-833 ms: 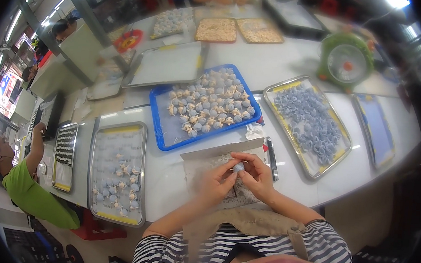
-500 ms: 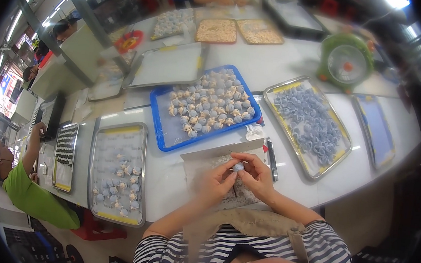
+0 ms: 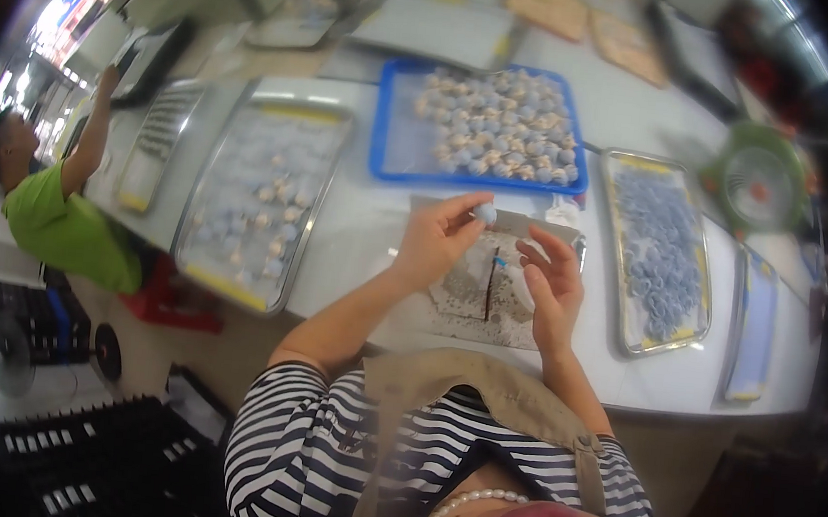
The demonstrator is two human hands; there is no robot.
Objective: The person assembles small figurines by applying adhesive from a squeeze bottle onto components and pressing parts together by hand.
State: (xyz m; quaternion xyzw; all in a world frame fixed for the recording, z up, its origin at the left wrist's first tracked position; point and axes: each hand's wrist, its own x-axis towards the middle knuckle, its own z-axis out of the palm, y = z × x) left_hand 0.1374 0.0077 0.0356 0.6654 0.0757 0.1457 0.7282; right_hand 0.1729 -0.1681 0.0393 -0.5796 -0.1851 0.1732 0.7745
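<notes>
My left hand (image 3: pixel 435 243) pinches a small rounded blue-grey piece (image 3: pixel 484 211) between thumb and fingertips, over the far side of a speckled grey work board (image 3: pixel 464 302). What the piece is made of, I cannot tell. My right hand (image 3: pixel 555 281) is apart from it to the right, fingers spread and holding nothing. On the board between my hands lies a thin dark stick (image 3: pixel 490 290), with a small bright blue spot (image 3: pixel 500 262) beside its upper part.
Beyond the board is a blue tray (image 3: pixel 380 142) of small blue-and-cream figures. Left stands a metal tray (image 3: pixel 202 225) with more of them; right, a metal tray (image 3: pixel 611 261) of curled blue-grey pieces. A green fan (image 3: pixel 761 181) stands far right. A person in green (image 3: pixel 73 219) sits left.
My hands have parted: the right has let go and opened, while the left keeps the blue-grey piece. The view has shifted, so the trays appear elsewhere in the picture.
</notes>
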